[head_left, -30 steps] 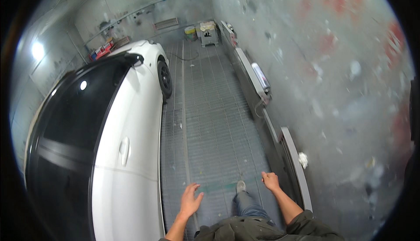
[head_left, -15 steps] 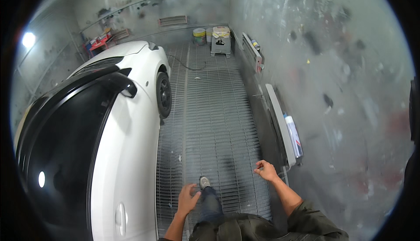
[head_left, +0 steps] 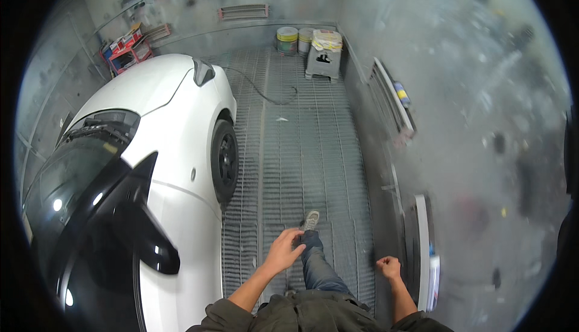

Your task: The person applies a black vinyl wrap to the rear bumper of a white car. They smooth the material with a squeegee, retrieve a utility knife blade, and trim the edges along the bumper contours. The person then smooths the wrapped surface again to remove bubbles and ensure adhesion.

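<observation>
Over the grated floor, in front of my body, my left hand [head_left: 284, 252] hangs with thumb and fingers apart, holding nothing. To the right, my right hand [head_left: 389, 267] is closed in a loose fist near the wall, with nothing seen in it. Nearest to it is a pale wall ledge [head_left: 423, 241] bearing a white and purple tube [head_left: 433, 281]. At my left stands a white car [head_left: 175, 199] with a black wing mirror [head_left: 154, 241] and a dark front wheel [head_left: 225, 160]. Neither hand touches the car or the ledge.
Ahead, a grey step stool [head_left: 323, 63] with yellowish material on top stands beside paint buckets [head_left: 287, 41]. A dark hose [head_left: 265, 95] lies across the grating [head_left: 307, 151]. Farther along the right wall, a slatted vent [head_left: 389, 100] holds a blue and yellow can [head_left: 401, 93]. A red cart [head_left: 128, 48] stands far left.
I have walked forward along the car, so mirror, wheel and stool appear nearer. My left hand has swung forward; my right has dropped back, and its fingers have curled in more.
</observation>
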A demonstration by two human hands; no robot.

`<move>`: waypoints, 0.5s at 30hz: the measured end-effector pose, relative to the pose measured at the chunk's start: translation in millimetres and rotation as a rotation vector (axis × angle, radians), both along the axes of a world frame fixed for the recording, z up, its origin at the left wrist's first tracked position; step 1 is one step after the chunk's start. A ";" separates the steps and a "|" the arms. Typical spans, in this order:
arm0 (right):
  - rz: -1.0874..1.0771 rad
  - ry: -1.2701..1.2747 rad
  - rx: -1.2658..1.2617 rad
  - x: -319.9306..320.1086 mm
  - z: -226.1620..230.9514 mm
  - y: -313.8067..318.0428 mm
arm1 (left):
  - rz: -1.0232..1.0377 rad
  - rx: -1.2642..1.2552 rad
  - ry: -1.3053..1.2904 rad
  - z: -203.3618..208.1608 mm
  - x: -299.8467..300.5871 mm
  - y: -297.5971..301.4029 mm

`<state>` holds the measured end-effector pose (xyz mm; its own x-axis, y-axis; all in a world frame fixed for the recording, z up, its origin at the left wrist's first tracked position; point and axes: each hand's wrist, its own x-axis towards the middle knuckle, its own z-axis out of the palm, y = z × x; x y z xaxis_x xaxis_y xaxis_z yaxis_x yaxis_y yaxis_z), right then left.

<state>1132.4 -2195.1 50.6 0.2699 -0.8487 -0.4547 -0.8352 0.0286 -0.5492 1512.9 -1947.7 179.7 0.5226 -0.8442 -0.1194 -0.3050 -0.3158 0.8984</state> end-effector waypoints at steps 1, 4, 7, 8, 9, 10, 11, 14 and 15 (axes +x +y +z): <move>0.010 0.028 0.023 27.9 -8.8 -26.7 | 0.018 -0.018 -0.020 -7.4 32.1 -23.2; -0.178 0.029 0.089 117.7 -44.0 -126.0 | 0.107 0.057 0.037 -18.3 127.4 -82.5; 0.046 -0.018 -0.184 228.7 -72.3 -229.6 | 0.303 0.160 0.064 -23.4 215.0 -121.9; 0.116 -0.041 -0.182 287.1 -72.4 -265.4 | 0.359 0.139 0.121 -17.0 253.2 -135.4; 0.198 -0.054 -0.172 364.7 -47.7 -297.0 | 0.438 0.111 0.150 -13.2 275.1 -139.6; 0.222 -0.089 -0.169 435.1 -24.7 -318.8 | 0.516 0.054 0.170 -11.9 303.1 -153.4; 0.240 -0.121 -0.177 497.8 -4.0 -339.0 | 0.586 -0.012 0.193 -10.6 331.5 -172.3; 0.323 -0.242 -0.095 667.3 30.1 -391.3 | 0.632 0.015 0.246 -8.4 416.7 -231.2; 0.345 -0.254 -0.058 725.4 42.4 -400.5 | 0.647 0.025 0.268 -12.1 448.3 -247.3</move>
